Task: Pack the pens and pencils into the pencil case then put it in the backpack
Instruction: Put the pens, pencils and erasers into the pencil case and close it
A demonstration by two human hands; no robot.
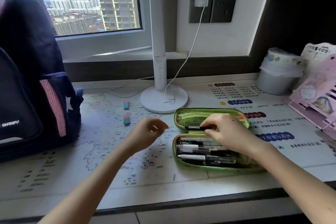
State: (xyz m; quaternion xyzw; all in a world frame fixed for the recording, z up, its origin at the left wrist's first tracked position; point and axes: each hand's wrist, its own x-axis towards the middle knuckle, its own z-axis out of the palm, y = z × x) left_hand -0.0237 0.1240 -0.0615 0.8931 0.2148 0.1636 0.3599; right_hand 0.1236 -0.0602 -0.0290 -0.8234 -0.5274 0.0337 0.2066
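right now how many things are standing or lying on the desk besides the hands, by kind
backpack: 1
erasers: 2
desk lamp: 1
pencil case, open, with pens inside: 1
lined white bin: 1
pink book stand: 1
total: 7

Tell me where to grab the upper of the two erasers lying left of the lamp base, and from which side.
Pinch the upper eraser across its two long sides, coming straight down from above. It lies flat on the desk mat, long axis running roughly away from the viewer, apart from the lower eraser and the lamp base, so both flanks look free. The left hand is nearer.
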